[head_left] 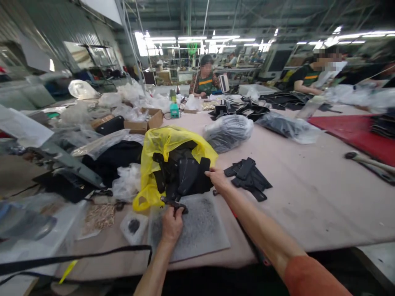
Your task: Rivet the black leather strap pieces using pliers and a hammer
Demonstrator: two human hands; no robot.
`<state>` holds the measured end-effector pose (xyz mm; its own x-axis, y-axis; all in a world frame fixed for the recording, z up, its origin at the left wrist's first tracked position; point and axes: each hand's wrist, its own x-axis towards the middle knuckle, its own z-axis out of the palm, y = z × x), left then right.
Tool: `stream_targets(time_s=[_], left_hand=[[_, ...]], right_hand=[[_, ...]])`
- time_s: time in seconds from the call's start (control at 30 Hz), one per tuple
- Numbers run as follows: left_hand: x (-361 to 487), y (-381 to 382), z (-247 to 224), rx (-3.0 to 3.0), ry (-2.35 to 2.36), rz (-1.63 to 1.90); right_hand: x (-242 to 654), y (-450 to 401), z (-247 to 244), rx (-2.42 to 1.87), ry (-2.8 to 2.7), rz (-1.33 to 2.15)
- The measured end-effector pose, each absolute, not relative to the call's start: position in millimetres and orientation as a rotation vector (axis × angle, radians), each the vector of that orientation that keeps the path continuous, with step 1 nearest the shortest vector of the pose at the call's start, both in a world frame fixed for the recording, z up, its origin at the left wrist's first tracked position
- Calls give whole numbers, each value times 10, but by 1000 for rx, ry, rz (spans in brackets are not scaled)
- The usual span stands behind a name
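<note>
My left hand [172,225] is closed around a short, dark, elongated tool [175,204] with a paler end, just above the translucent mat [203,230]. I cannot make out its exact kind. At the right side of an open yellow plastic bag [148,164], the fingers of my right hand [218,180] pinch the edge of a black flat piece [204,167]. Several similar black pieces [187,176] fill the bag's mouth. To the right of that hand, a loose pile of black strips [248,176] lies on the table.
A clear-wrapped dark bundle [228,132] sits behind the bag, with a cardboard box [151,121] to its left. A roll in plastic [133,226] lies left of the mat. A red sheet [348,129] covers the right side. Two people [205,82] work across the table.
</note>
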<state>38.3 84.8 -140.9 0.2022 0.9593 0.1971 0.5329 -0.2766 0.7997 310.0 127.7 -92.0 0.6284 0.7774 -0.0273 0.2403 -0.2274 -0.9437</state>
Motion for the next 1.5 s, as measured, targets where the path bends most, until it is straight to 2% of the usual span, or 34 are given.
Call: stream_targets(time_s=[0.2, 0.4, 0.5, 0.6, 0.7, 1.0, 1.2, 1.5], left_hand=[[370, 865, -1378, 1902, 1396, 953], [354, 848, -1365, 1851, 1384, 899], [364, 848, -1330, 1825, 1422, 915], [377, 855, -1304, 1797, 1444, 935], [382, 856, -1307, 1780, 1427, 915], [373, 838, -1308, 1763, 1445, 908], [367, 863, -1217, 1700, 1380, 914], [617, 955, -1114, 1905, 1157, 857]], right_hand=[[3231, 1146, -694, -1689, -753, 536], [2946, 738, -588, -1543, -831, 701], [2613, 270, -751, -1401, -1062, 754], [2299, -174, -1055, -1219, -1443, 651], [2109, -413, -1295, -1240, -1736, 513], [2218, -335, -1315, -1231, -2048, 549], [2189, -262, -1268, -1216, -2053, 563], [2186, -314, -1186, -1226, -2062, 543]])
